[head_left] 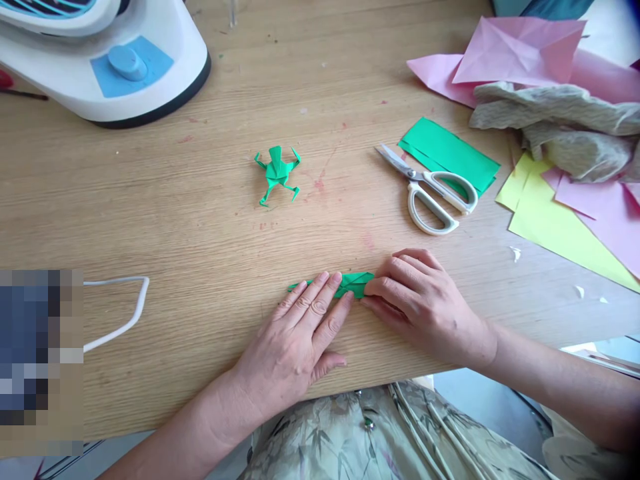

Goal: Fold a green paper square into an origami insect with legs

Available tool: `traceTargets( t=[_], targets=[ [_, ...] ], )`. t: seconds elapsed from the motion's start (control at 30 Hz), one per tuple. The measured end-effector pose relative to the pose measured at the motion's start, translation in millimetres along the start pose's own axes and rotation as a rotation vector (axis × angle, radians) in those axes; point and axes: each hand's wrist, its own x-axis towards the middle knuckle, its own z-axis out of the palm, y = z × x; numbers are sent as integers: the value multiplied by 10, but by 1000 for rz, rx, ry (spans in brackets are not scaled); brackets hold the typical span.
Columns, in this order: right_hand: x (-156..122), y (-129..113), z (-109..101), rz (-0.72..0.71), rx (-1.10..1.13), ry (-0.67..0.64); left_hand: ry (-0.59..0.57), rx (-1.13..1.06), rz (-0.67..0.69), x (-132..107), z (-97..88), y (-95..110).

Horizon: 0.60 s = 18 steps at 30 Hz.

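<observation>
A narrow folded strip of green paper [353,282] lies near the front edge of the wooden table [200,220]. My left hand [300,333] lies flat on it, fingers stretched out and pressing its left part. My right hand [420,300] has its fingers curled, pinching the strip's right end. A finished green paper frog [277,172] sits further back, in the middle of the table, apart from both hands.
White-handled scissors [433,190] lie right of the frog, beside a green paper offcut [450,153]. Pink sheets [520,53], yellow sheets [550,220] and a crumpled cloth [565,127] fill the right side. A white appliance [100,60] stands back left; a white cord [125,313] loops at left.
</observation>
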Motion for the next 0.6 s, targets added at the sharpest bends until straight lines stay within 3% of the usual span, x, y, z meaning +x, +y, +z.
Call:
traceTargets(
  t=[0.4, 0.6],
  targets=[
    [22, -30, 48, 66, 17, -20, -54, -26, -48, 1, -14, -5],
    [-50, -12, 24, -18, 22, 15, -54, -72, -47, 4, -12, -47]
  ],
)
